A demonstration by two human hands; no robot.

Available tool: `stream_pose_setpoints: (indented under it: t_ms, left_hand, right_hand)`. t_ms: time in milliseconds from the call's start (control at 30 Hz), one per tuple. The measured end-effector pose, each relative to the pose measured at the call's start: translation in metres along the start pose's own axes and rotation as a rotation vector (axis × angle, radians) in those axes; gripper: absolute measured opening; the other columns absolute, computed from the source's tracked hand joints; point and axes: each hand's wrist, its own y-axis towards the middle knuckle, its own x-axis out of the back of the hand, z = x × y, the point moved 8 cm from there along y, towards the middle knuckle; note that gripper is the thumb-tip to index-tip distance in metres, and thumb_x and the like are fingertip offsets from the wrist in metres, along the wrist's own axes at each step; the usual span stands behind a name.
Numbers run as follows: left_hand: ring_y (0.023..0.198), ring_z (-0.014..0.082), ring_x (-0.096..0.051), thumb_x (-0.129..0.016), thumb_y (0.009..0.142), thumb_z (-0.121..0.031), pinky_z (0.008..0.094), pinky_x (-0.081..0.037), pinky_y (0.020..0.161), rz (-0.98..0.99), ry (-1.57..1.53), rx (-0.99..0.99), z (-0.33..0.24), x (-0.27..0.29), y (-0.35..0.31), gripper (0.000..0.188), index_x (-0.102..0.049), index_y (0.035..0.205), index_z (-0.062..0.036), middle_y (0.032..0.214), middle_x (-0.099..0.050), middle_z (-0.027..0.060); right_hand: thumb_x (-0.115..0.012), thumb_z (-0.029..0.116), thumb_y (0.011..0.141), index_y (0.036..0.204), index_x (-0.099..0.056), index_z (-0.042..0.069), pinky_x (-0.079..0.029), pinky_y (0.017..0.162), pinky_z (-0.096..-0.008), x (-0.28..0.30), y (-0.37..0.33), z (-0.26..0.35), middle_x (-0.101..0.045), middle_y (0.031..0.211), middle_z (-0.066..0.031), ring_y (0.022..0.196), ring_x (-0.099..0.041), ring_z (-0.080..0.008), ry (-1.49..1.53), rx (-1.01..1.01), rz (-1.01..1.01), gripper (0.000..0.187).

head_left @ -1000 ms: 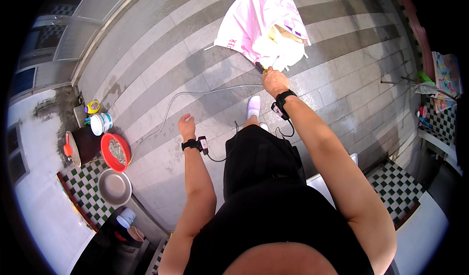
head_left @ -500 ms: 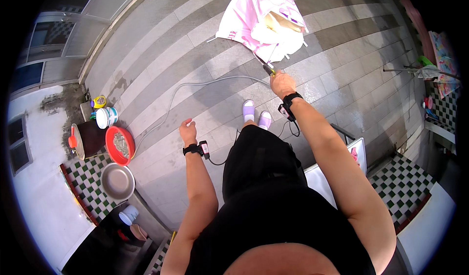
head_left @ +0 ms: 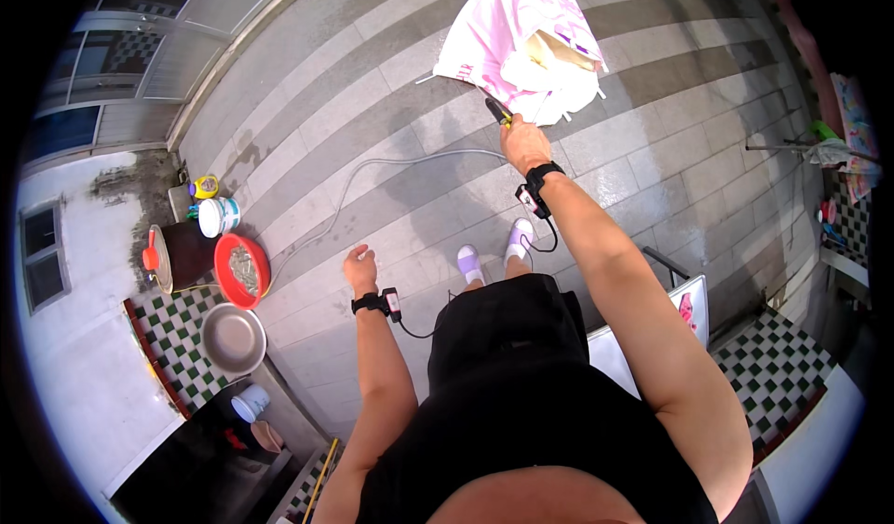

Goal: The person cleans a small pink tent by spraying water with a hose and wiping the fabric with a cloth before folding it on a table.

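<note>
My right hand [head_left: 527, 147] is wrapped round a black and yellow hose spray nozzle [head_left: 498, 110]. From that hand a grey hose [head_left: 391, 162] curves left across the paving. The nozzle points toward a pink and white cloth item [head_left: 507, 30] with printed lettering, spread over a frame whose white rod ends stick out at its lower edges. A cream lining shows in its opening. Lower down on the left, my left hand [head_left: 360, 271] hangs in the air with fingers loosely bent and open, holding nothing. Both wrists carry black straps with small wired devices.
At the left stand a red basin [head_left: 263, 268] with things in it, a grey metal basin [head_left: 233, 339], a white bucket [head_left: 220, 217], a yellow bottle [head_left: 204, 187] and a big dark jar [head_left: 186, 256]. A white-topped table [head_left: 610, 361] is beside me on the right. The tiled floor [head_left: 670, 151] looks wet in places.
My right hand and the nozzle have swung slightly left, and the nozzle now tilts more to the left. My feet have stepped. The view has shifted a little.
</note>
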Motion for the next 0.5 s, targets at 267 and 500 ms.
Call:
stream_pose_setpoints:
  t_ms: [267,500]
  left_hand:
    - [0.099,0.0316,-0.065,-0.071,0.077,-0.017,0.0392,-0.049,0.087,0.015,-0.023,-0.026,-0.001,0.006,0.01,0.028,-0.073,0.104,-0.0058,0.103,-0.07,0.0204]
    - [0.096,0.0272,-0.064,-0.069,0.08,-0.012,0.0367,-0.048,0.087,0.055,-0.156,0.032,0.001,0.004,0.002,0.029,-0.071,0.107,-0.0027,0.103,-0.07,0.017]
  right_hand:
    - [-0.05,0.033,0.095,0.113,-0.056,-0.001,-0.05,0.089,-0.0498,-0.005,0.004,0.007,-0.067,0.1,-0.0268,0.099,-0.065,-0.0424,-0.017,-0.001,0.018,0.039]
    - [-0.046,0.034,0.096,0.116,-0.059,0.001,-0.051,0.09,-0.048,-0.023,-0.009,-0.094,-0.067,0.107,-0.0241,0.104,-0.064,-0.04,-0.081,-0.232,0.035,0.04]
